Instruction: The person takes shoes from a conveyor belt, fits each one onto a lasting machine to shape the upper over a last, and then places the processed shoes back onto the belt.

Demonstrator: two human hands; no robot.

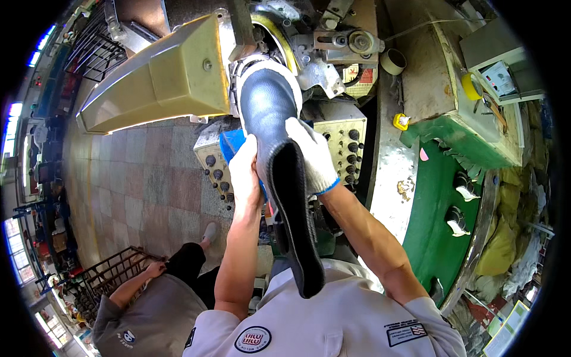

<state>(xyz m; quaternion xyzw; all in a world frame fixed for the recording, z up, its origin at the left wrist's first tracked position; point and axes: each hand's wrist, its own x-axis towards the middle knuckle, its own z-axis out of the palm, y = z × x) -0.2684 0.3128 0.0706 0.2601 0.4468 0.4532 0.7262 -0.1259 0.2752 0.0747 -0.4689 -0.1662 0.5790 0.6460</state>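
Observation:
A black leather boot [267,104] points its toe away from me, into the machine. A white rim runs around its toe, and its dark shaft opening faces back toward my chest. My left hand [245,169] is closed on the boot's left side near the ankle. On the opposite side my right hand [310,156], in a white glove with a blue cuff, grips it. Just beyond the toe stand the machine's metal parts and a curved yellowish rim [279,35]. The boot's underside and my left fingertips are hidden. Something blue [232,144] shows beside my left hand.
A large yellow-beige machine cover [160,77] juts out left of the boot. Boxes with black knobs [340,149] flank it below. At right, a green conveyor belt [431,214] carries shoes [466,186]. A yellow tape roll [471,87] lies by a shelf. Another person [151,312] sits lower left.

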